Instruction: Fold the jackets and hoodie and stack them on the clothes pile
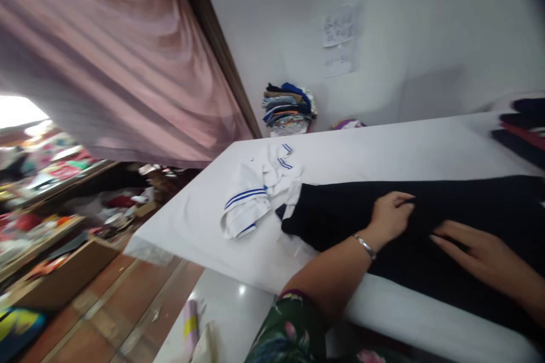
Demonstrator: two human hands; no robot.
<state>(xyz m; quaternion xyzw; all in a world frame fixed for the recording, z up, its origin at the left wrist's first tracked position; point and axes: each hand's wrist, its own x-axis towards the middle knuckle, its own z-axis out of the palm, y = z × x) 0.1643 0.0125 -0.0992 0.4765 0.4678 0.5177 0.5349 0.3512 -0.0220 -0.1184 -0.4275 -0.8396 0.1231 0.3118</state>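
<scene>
A long black piece of clothing, perhaps trousers, lies stretched across the white table. My left hand, with a silver bangle at its wrist, rests on the middle of it, fingers bent and pinching the cloth. Close by on the right, my right hand has thumb and forefinger drawn together at the same dark fabric. Blur hides the exact fold between the fingertips. Beyond the garment's left end lies a crumpled white garment with blue stripes.
A folded clothes stack stands at the table's far edge against the wall. More folded dark clothes lie at the right. A pink curtain hangs at left. Below are a lower glossy surface with a purple-and-yellow roll and cardboard boxes.
</scene>
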